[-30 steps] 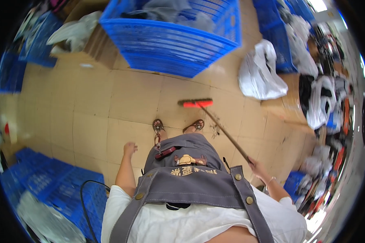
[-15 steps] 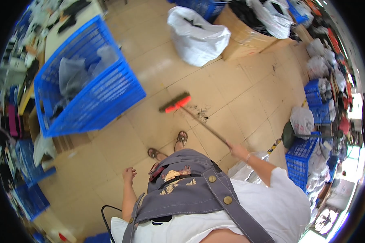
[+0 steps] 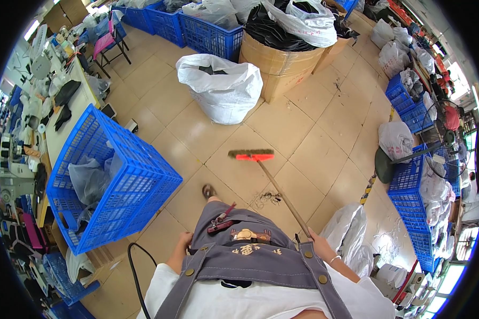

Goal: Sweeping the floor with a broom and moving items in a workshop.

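My right hand (image 3: 320,246) is wrapped round the upper part of a long broom (image 3: 282,193) handle, close to my right hip. The broom head (image 3: 254,154), red with dark bristles, lies on the tiled floor ahead of me. A small heap of dark scraps and threads (image 3: 270,198) lies on the tiles left of the handle, nearer to me than the head. At my left side, beside the grey apron (image 3: 239,260), hangs my left hand (image 3: 184,240). Its fingers look loosely curled, partly out of sight, with nothing visible in them.
A tall blue crate (image 3: 143,186) with plastic bags stands at my left. Ahead are a white sack (image 3: 221,93) and a cardboard box (image 3: 274,61) of black pieces. White bags (image 3: 343,226), a standing fan (image 3: 386,165) and blue crates (image 3: 407,191) line the right.
My right hand has come in toward my hip, and the broom head now lies farther ahead of the scraps. My left hand has moved in against the apron. One foot has stepped forward.
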Motion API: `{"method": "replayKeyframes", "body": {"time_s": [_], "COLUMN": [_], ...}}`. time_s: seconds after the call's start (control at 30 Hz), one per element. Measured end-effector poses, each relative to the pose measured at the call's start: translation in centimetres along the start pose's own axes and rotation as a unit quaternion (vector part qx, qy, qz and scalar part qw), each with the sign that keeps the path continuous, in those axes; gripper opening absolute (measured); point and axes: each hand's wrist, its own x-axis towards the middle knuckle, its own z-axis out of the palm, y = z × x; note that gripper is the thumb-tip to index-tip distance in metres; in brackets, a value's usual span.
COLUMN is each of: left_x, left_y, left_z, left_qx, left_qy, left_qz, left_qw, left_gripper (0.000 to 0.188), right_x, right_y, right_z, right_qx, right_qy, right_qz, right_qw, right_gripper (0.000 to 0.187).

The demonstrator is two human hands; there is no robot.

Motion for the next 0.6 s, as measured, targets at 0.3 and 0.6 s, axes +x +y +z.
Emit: {"method": "replayKeyframes", "body": {"time_s": [0.3, 0.6], "left_x": [14.9, 31.2], "left_y": [13.8, 36.3], "left_z": [-5.3, -7.0], "left_qx": [-0.114, 0.135], "left_qy": [-0.062, -0.024], "left_qz": [-0.042, 0.260], "left_qw": [0.991, 0.956], "left_gripper": [0.026, 0.019], "right_x": [11.2, 14.7], "right_y": [-8.2, -15.2], "right_z": [-4.5, -9.6], "right_qx": [0.034, 0.204], "right_qy": [0.076, 0.040], "right_qz": [0.010, 0.107], "right_qw": [0.996, 0.972], "right_gripper": [0.045, 0.044]}}
